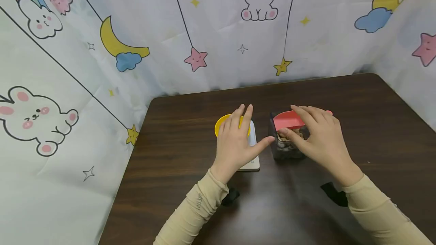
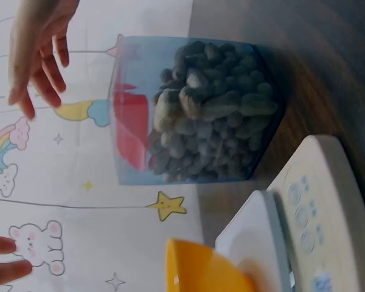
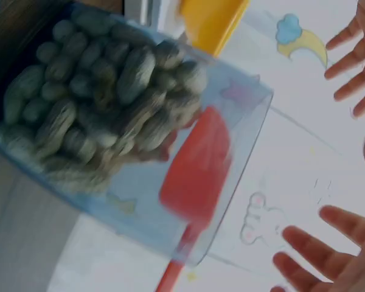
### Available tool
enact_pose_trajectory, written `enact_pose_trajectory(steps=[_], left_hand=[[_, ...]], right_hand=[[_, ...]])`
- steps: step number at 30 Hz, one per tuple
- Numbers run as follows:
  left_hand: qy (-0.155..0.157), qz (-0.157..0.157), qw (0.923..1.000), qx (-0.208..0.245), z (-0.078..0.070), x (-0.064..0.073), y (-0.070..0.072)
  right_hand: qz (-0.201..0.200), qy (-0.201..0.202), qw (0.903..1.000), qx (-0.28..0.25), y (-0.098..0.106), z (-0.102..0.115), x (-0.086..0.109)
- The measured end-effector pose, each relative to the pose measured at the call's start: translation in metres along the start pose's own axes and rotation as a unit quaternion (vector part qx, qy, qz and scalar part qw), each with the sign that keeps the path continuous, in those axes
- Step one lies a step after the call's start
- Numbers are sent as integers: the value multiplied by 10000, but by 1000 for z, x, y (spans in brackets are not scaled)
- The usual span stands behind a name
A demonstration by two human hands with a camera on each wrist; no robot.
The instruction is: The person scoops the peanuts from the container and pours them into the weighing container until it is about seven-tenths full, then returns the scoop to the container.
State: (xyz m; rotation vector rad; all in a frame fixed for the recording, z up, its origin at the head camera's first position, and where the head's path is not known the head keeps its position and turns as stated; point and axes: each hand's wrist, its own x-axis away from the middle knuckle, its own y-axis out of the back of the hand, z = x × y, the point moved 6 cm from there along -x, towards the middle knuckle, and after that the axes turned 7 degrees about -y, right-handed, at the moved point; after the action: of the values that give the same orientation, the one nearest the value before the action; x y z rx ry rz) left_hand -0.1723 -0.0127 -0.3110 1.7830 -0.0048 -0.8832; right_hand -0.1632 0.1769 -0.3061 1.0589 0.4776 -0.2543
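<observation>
Head view: the red scoop (image 1: 287, 119) lies left-to-right beneath our right hand (image 1: 323, 138), nearer than our left hand (image 1: 234, 147); fingers (image 1: 246, 119) apart, empty.

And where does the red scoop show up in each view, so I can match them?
Head: red scoop right of centre, partly behind the right hand.
Left wrist: left of centre, seen through the see-through container.
Right wrist: near the centre, handle running off the bottom edge.
Shared landmark: yellow bowl.
</observation>
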Motion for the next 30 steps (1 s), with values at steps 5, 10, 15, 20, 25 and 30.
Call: enact_pose_trajectory(steps=[5,10,15,20,25,30], left_hand=[[-86,-206,9987,468,-6,-2,-8],[-35,-116,9978,654,-10,-6,-19],[138,42,9961,875,-12,-10,-32],[441,298,9920,1148,-17,-11,-48],[714,444,9813,1732,-24,-9,-68],[882,555,9693,2226,-29,-7,-86]], right_hand=[[-659,17,9968,-462,12,-16,1],[-901,-297,9930,-701,17,-36,1],[-1042,-942,9851,-992,19,-60,1],[-968,-1791,9723,-1150,15,-87,3],[-616,-2569,9538,-1429,1,-109,5],[-95,-3197,9316,-1726,-10,-125,10]])
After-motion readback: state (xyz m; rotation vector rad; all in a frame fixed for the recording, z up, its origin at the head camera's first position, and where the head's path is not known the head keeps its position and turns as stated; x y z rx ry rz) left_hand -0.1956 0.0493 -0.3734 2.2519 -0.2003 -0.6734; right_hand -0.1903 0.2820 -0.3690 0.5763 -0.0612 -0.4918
